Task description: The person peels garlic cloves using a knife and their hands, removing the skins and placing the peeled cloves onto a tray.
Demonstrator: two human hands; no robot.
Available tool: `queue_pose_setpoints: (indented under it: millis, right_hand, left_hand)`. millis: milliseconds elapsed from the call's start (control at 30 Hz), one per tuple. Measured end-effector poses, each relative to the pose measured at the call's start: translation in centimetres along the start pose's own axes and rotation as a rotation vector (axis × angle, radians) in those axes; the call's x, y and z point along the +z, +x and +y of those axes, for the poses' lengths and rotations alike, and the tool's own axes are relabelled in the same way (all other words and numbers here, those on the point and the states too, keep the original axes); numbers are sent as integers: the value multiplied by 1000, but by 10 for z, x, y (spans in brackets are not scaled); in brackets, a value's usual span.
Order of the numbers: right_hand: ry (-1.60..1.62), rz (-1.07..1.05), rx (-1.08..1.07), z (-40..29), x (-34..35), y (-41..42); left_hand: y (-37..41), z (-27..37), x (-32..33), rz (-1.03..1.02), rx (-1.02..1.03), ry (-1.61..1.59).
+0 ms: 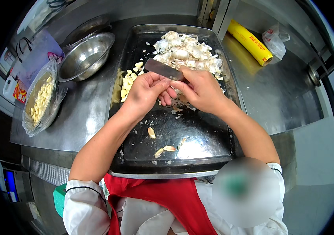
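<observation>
My right hand grips a small knife with a broad metal blade, which points left across my left fingers. Thumb and fingertips of my left hand are pinched together under the blade, close to my right thumb; what they hold, if anything, is too hidden to tell. Both hands are over a large dark metal tray. Beyond them lies a heap of garlic bulbs and papery skins. Peeled garlic cloves are piled left of my left hand. Several unpeeled cloves lie loose on the near part of the tray.
On the steel table at left stand a plastic-lined bowl of peeled cloves, a metal bowl and a purple bag. A yellow roll and a white plastic bag lie at the right behind a metal post.
</observation>
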State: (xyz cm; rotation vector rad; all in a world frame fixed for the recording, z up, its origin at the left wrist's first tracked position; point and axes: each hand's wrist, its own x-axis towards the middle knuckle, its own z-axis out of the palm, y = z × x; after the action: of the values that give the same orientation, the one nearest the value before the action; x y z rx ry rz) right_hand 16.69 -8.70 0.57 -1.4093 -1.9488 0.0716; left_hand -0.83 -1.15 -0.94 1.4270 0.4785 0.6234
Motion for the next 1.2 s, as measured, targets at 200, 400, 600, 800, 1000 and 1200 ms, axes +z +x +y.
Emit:
queue_pose_setpoints:
  millis: [200,400,600,800,1000,1200]
  right_hand:
    - [109,-40,-42,3,-1,0]
    - [204,-74,4,5,-6,2]
    - [265,-69,-11,5,-4,2]
    - [446,-22,108,5,-4,1]
    - [371,53,255,19,-12,6]
    - [271,-25,284,24,-10,4]
  left_hand:
    - [-2,3,0,-28,-106,-135]
    - [-4,5,5,14,-86,-192]
    - [-4,1,6,66,-30,-182]
    - [-2,0,1,76,1,-216]
    - [-2,1,2,67,35,-134]
    - [-3,2,6,75,64,-47]
